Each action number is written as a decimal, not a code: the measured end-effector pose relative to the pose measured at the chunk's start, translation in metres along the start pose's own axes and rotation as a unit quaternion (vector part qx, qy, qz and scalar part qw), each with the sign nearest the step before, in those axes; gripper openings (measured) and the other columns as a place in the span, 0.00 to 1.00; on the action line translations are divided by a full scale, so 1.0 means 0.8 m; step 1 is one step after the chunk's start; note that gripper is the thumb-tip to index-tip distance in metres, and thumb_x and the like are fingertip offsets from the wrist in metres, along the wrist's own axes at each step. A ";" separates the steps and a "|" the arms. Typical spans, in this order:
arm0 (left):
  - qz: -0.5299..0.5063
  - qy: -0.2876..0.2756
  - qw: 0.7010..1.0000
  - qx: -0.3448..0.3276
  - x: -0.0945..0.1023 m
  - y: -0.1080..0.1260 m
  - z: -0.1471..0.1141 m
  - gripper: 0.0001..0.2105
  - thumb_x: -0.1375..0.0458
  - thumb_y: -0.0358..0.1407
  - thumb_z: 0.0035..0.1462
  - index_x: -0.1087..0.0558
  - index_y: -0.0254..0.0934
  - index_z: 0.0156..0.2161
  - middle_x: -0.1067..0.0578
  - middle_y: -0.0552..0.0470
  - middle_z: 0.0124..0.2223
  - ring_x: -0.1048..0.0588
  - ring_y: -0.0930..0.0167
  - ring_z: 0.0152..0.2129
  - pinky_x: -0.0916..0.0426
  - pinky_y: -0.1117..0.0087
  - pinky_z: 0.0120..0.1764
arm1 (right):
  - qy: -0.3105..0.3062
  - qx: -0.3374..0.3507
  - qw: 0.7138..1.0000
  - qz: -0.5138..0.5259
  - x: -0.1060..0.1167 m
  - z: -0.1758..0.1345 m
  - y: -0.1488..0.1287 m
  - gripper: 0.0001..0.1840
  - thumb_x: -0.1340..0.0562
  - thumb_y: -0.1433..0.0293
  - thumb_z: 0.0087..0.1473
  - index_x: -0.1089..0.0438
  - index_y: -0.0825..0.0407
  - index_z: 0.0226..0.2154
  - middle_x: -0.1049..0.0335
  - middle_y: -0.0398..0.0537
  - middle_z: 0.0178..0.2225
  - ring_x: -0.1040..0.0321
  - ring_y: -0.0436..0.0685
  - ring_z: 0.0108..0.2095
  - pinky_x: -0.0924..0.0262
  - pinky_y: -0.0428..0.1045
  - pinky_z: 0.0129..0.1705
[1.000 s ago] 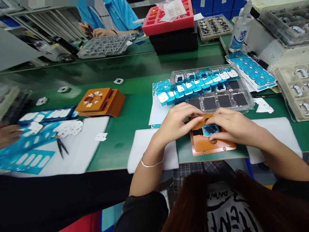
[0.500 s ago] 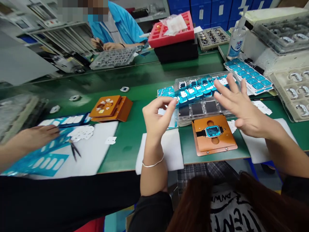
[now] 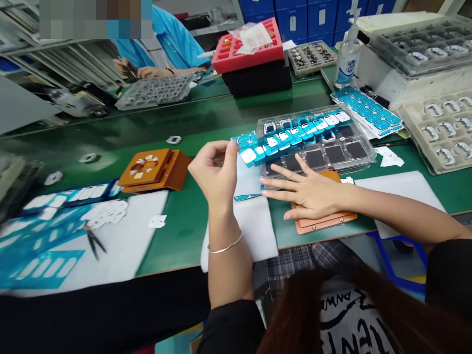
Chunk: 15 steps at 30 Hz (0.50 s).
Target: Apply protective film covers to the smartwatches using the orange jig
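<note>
Left hand [image 3: 216, 172]: raised at the left end of the film strip, thumb and forefinger pinched; I cannot tell whether anything thin sits between them.
Right hand [image 3: 311, 192]: fingers spread wide, grasping nothing visible; contact with what lies below cannot be told.
Orange fixture [image 3: 328, 222]: on the green table [image 3: 195, 211] by its near edge, largely covered by the right hand, its middle hidden.
Fixture risk: a shove toward the near side could push it over the edge.
Film strip [image 3: 295, 134] risk: it lies across the tray, so a brushing finger could drag it askew.
Clear tray [image 3: 364, 161]: beyond the fixture; dark squares [image 3: 336, 154] in near compartments, frames [image 3: 269, 128] in some far ones.
Red tray [image 3: 250, 60]: far, on a black box [image 3: 254, 82], carrying a plastic bag [image 3: 254, 37].
Beige tray [image 3: 416, 120]: right, pale frames [image 3: 435, 109] in its pockets.
</note>
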State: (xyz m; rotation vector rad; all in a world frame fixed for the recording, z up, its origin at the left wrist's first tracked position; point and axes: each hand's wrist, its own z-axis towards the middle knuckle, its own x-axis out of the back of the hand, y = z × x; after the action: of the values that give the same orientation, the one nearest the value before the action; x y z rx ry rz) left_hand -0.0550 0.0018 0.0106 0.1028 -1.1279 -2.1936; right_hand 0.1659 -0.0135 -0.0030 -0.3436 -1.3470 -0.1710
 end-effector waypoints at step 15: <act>0.051 -0.121 0.982 -0.138 -0.027 0.009 -0.013 0.11 0.42 0.41 0.60 0.25 0.39 0.28 0.22 0.54 0.27 0.29 0.75 0.23 0.33 0.72 0.30 | 0.059 -0.094 0.990 0.089 0.074 -0.065 0.020 0.27 0.35 0.50 0.54 0.34 0.48 0.51 0.35 0.55 0.53 0.42 0.70 0.53 0.42 0.67 0.52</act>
State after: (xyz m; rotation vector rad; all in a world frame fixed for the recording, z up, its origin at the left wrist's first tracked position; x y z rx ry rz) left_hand -0.0309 0.0043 0.0048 -0.3422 -0.9185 -2.2878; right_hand 0.2322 -0.0117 0.0430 -0.6020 -1.1789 -0.1667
